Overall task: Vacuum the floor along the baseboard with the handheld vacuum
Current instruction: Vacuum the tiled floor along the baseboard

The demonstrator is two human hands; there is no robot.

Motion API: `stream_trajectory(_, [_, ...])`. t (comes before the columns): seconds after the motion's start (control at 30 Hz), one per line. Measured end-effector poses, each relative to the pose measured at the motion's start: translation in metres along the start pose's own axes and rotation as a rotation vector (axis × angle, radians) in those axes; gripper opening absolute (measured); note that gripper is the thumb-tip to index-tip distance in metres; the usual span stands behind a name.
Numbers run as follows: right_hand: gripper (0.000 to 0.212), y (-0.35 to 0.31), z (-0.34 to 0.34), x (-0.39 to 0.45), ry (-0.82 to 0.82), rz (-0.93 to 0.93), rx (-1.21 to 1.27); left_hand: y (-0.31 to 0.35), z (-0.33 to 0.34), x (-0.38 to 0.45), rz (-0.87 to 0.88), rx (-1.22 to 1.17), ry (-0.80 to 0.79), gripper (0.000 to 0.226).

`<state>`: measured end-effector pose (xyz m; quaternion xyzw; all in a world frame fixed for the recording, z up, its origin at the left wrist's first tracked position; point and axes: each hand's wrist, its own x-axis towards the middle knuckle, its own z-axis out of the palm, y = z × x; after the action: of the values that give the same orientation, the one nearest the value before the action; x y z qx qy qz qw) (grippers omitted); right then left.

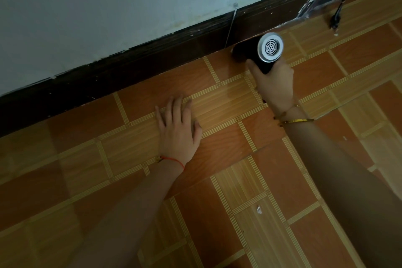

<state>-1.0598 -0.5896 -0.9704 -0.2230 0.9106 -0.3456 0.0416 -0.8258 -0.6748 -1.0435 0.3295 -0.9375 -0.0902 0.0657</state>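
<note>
Presently, black handheld vacuum with round silver grille [264,50] is gripped by clenched fingers of right hand [274,81], nose set against dark wooden baseboard [152,59]; left hand [177,128] is laid flat, fingers released, on orange patterned tile floor [217,213]

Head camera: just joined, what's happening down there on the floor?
A person is vacuuming along the wall. The right hand grips the handheld vacuum, its nose at the foot of the dark baseboard. The left hand lies flat on the tiled floor. A small pale scrap lies on it.
</note>
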Motion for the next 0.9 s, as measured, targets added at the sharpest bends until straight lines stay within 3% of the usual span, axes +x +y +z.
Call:
stream_trajectory(0.17, [0.067,0.001,-0.004,0.002,0.100,0.068,-0.005,0.001,0.001,0.000,-0.004,-0.006,-0.004,0.057])
stream_trajectory(0.33, [0.064,0.000,-0.007,-0.001,-0.089,-0.117,-0.020,0.000,0.001,0.000,-0.006,-0.021,-0.011,0.056])
stream_trajectory(0.57, [0.072,0.001,-0.012,-0.007,0.036,0.013,0.028,0.001,0.000,0.000,-0.005,-0.027,-0.013,0.056])
stream_trajectory(0.73, [0.062,0.005,-0.013,-0.011,-0.004,-0.045,0.019,0.001,0.000,0.000,-0.009,-0.040,-0.015,0.056])
stream_trajectory(0.9, [0.065,0.000,-0.008,-0.014,-0.107,-0.107,-0.004,0.000,0.000,-0.001,-0.006,-0.053,0.000,0.055])
